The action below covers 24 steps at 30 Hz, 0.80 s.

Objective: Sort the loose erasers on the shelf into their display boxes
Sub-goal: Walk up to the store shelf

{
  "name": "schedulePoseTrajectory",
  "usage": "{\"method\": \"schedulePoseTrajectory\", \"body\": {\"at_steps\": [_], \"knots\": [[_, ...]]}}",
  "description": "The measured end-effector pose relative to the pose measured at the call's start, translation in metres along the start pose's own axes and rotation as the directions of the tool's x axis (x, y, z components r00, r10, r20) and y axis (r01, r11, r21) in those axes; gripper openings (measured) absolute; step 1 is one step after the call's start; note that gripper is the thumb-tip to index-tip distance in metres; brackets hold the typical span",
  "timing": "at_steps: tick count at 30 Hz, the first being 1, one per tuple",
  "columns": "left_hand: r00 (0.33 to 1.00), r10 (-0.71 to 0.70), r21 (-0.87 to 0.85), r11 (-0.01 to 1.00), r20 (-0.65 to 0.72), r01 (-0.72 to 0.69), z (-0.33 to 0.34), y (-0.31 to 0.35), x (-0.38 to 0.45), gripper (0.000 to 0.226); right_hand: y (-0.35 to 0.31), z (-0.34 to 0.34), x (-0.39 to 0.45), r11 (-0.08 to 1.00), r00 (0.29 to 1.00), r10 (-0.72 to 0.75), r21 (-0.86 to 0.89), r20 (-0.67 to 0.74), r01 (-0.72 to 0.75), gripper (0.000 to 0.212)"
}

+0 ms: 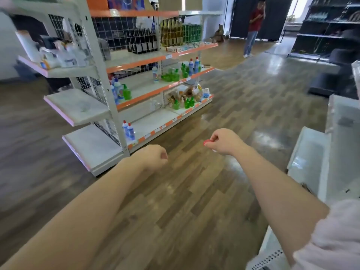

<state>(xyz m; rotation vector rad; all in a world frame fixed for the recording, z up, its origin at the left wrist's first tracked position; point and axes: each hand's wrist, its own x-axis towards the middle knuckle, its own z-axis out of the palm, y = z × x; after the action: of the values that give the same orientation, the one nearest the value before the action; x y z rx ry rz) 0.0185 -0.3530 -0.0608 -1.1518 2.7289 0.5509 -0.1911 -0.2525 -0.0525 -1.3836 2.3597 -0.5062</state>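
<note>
Both arms reach out over the wooden floor (185, 201). The right hand (224, 141) has its fingers curled down and pinches a small red eraser (206, 142) at its fingertips; the piece peeks out on the side facing the left hand. The left hand (153, 155) is clenched, knuckles up, and I cannot see anything in it. The two hands are near each other, apart, with the right one a little farther out.

Beyond the left hand stands a white shelf unit with orange edging (124, 117), carrying green bottles (175, 75) and blue-and-white bottles (128, 130). Just to the outside of the right arm is a pale shelf edge (309, 152). Far ahead of the right hand, a person in a red top (255, 26) stands on the floor.
</note>
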Motion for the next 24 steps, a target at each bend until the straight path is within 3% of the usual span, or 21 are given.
{"method": "schedulePoseTrajectory", "body": {"at_steps": [9,24], "knots": [[1.000,0.008,-0.022,1.000,-0.012,-0.008,-0.040,-0.048,0.097,0.022,-0.018,-0.005,0.125,1.000,1.000,-0.010,-0.011,0.005,0.010,0.023],[0.996,-0.022,0.001,1.000,-0.091,0.022,-0.152,-0.067,0.367,0.025,-0.010,-0.085,0.404,0.998,0.998,-0.060,-0.032,-0.027,0.059,0.028]]}}
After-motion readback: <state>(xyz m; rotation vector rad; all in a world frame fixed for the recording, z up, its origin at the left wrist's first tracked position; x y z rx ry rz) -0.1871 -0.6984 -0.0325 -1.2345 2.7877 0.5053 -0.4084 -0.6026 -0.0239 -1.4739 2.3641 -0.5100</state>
